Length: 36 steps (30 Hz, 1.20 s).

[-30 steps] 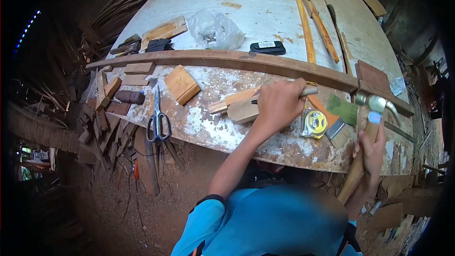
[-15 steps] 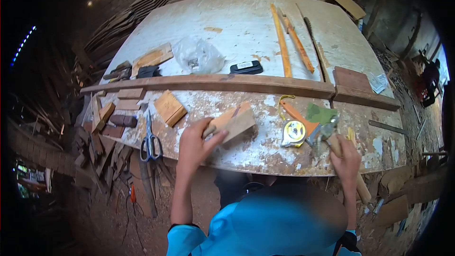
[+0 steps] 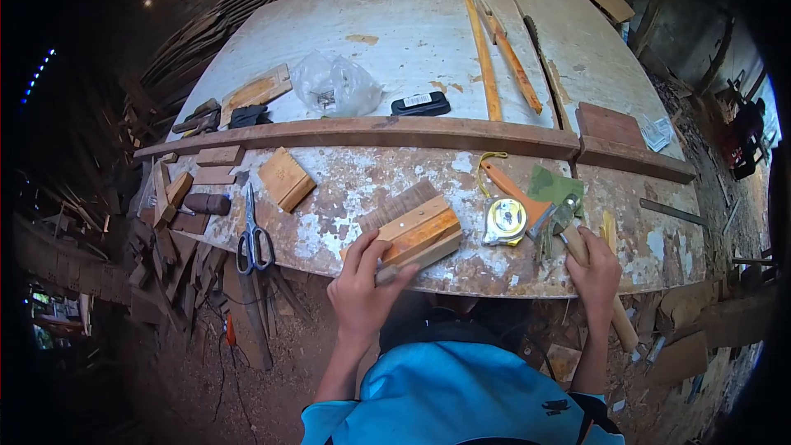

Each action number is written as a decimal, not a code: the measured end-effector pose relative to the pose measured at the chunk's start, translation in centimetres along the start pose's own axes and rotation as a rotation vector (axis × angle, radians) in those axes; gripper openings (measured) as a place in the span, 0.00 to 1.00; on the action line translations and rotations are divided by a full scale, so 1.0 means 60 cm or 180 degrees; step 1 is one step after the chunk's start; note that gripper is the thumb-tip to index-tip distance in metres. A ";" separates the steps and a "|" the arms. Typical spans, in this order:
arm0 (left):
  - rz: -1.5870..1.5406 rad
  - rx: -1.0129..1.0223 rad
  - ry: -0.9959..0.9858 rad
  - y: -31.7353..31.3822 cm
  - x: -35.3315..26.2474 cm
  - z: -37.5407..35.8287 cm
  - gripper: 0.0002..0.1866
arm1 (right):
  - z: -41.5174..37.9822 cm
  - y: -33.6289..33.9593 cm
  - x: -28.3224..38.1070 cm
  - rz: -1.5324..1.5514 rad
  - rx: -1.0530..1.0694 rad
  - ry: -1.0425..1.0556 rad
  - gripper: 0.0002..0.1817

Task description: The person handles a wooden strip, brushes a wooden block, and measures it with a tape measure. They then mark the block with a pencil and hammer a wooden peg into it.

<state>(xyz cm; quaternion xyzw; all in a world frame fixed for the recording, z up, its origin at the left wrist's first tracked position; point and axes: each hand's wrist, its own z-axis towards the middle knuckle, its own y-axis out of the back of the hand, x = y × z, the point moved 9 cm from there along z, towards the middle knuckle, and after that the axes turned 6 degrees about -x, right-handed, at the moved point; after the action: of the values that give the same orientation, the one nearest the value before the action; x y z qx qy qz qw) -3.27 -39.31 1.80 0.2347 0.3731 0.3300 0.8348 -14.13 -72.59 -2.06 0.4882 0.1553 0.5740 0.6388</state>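
My left hand [image 3: 363, 288] is closed round one end of a wooden block [image 3: 422, 235] at the bench's front edge. The block looks built of several strips, with a greyish slab at its back and an orange-brown strip on the near side. In my right hand [image 3: 595, 267] is the wooden handle of a hammer [image 3: 575, 244], its metal head pointing away from me over the bench. Left of the hammer head lie a yellow-and-white tape measure [image 3: 505, 221] and a tool with an orange handle [image 3: 512, 187]. A green scrap [image 3: 554, 186] is just behind the head.
A long wooden beam [image 3: 362, 131] crosses the bench [image 3: 329, 173]. On the left are scissors [image 3: 254, 235] overhanging the edge, a grooved wood block [image 3: 287, 179] and small offcuts. Behind the beam lie a plastic bag [image 3: 336, 86], a black case [image 3: 420, 104] and a frame saw [image 3: 512, 58].
My left hand has shifted down and right and turned the wooden block, so its layered strips now face up. The hammer stays in my right hand, nearly in place. The view has shifted slightly.
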 end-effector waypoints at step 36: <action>-0.4814 0.1314 0.2980 -0.208 0.050 0.157 0.19 | 0.033 0.007 0.067 -0.0366 0.0722 0.0613 0.25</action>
<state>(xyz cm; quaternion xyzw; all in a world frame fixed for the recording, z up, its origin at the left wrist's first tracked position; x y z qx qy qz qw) 10.28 -46.89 -1.81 -0.0856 0.7797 -0.3169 0.5333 -11.72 -69.98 0.67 0.4902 0.3074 0.5594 0.5935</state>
